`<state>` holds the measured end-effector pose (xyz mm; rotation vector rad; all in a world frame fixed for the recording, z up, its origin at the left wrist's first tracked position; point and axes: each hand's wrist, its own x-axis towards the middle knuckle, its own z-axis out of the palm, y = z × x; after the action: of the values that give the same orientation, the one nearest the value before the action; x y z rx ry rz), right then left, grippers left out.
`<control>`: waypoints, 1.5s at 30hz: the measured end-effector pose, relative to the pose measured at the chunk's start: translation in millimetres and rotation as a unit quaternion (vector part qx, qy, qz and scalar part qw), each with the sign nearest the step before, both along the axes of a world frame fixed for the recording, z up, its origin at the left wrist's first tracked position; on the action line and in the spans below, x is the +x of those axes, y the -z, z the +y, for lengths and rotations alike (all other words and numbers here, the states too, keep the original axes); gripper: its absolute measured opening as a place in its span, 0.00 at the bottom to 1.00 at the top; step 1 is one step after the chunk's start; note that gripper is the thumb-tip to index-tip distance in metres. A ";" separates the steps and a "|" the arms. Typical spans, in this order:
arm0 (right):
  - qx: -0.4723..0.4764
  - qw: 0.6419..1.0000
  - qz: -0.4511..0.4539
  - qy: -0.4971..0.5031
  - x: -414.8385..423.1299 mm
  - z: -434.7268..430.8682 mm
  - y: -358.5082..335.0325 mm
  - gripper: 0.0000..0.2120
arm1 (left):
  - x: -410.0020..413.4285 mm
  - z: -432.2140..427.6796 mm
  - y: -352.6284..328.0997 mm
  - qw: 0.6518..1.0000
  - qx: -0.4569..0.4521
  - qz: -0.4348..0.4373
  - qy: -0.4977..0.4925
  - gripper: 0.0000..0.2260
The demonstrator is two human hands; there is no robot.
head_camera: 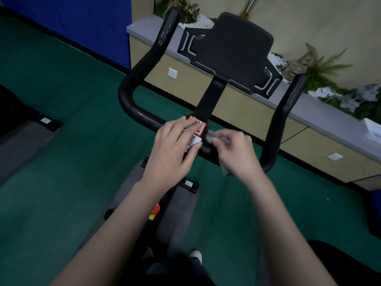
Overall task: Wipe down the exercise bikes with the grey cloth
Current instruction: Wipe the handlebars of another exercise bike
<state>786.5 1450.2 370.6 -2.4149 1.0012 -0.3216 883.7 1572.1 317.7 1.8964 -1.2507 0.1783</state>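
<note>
On the black exercise bike [210, 96], the left bend of the black padded handlebar [132, 108] shows pale nicks and scuffs. These rough spots would probably snag the fibres if the cloth is dragged hard over them.

At the middle of the crossbar the person's left grip [171, 149] lies flat with straight fingers and holds nothing. It partly covers a red-bordered code sticker [200, 127] and a white code sticker [193, 141]. The bar under that palm is likely to go unwiped unless the hand lifts. Rubbing across the sticker edges could curl or smear them.

Just right of the stickers, the crumpled grey cloth [212, 135] is on the crossbar, bunched inside the right grip [237, 153], whose fingers are curled round it. The view is blurred here. So tight a wad offers little wiping face, so strokes may leave streaks. A loose end showing below the hand could catch or slip free.

Further right, the upright right horn [288, 104] stands close by, and a quick sideways stroke might knock the knuckles against it.
</note>
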 end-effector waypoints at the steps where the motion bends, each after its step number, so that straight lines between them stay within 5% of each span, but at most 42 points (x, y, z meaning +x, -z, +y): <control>1: 0.069 0.997 0.037 0.004 6.0 -10.4 -5.1 0.05 | 0.2 -0.3 0.4 1.000 0.001 0.002 0.002 0.16; 5: 0.243 0.966 0.084 0.011 13.3 -30.8 -11.2 0.07 | -0.6 -0.7 1.2 1.000 -0.003 0.010 0.004 0.17; 9: 0.046 0.999 -0.002 -0.005 0.3 -6.1 -0.9 0.04 | 0.7 -1.4 2.6 1.000 -0.007 0.019 0.004 0.17; 12: -0.074 0.992 -0.106 -0.003 -12.7 27.1 11.8 0.08 | 1.1 -2.0 3.1 1.000 -0.012 0.019 0.002 0.16; 20: -0.120 0.952 -0.274 0.064 -12.5 57.0 38.0 0.09 | 3.4 -1.5 5.2 0.999 -0.023 0.020 0.011 0.16; 29: -0.238 0.932 -0.260 0.088 -48.0 53.4 56.5 0.14 | 3.1 -1.1 6.0 1.000 -0.019 0.018 0.013 0.16; 41: -0.197 0.922 -0.319 0.098 -35.0 69.2 72.6 0.15 | 4.6 -1.9 6.7 1.000 -0.013 0.008 0.014 0.16; 45: -0.093 0.919 -0.358 0.135 -22.6 91.6 70.9 0.12 | 4.6 -1.8 6.6 1.000 -0.007 0.004 0.014 0.17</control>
<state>763.9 1541.8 299.7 -2.0193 0.9664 -1.3370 888.4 1570.3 311.1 1.8654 -1.2677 0.1641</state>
